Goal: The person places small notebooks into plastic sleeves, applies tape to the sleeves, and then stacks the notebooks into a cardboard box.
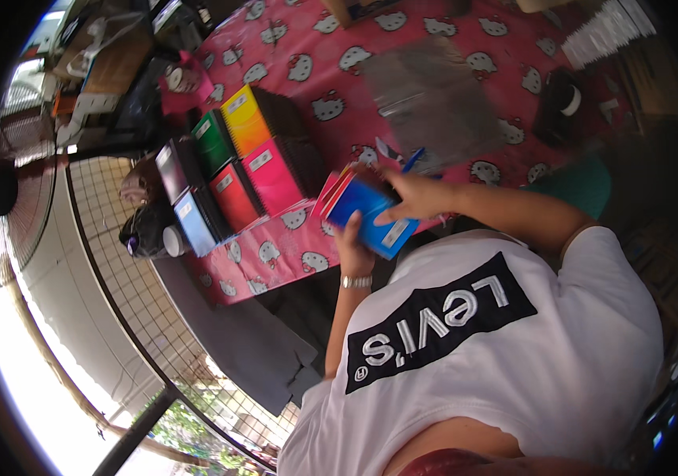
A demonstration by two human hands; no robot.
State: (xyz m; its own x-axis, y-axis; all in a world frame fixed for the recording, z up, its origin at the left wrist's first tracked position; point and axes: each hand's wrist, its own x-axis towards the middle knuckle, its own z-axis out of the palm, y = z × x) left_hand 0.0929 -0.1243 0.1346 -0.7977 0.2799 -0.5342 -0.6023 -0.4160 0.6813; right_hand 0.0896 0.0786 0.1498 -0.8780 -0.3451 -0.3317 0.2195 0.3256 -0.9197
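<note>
Both my hands hold a small fanned bundle of notebooks above the table's near edge. A blue notebook [364, 213] lies on top, tilted, with a white label near its lower corner. Red and pink covers [329, 190] show behind it. My left hand [355, 247], with a metal-band watch [356, 282] at the wrist, grips the lower left side, thumb on the cover. My right hand [420, 195] closes on the right side, its thumb pressed on the blue cover and its other fingers partly hidden and blurred. A blue pen [413, 160] sticks up beside my right hand; whether the fingers hold it is unclear.
Left on the pink patterned tablecloth [299, 67] stand stacks of spiral notebooks: yellow [245, 119], green [212, 144], pink [274, 176], red [236, 197], dark [178, 168] and light blue [196, 220]. Clear plastic sheets [434, 99] lie ahead. A black object [559, 107] sits right; a fan [13, 190] stands left.
</note>
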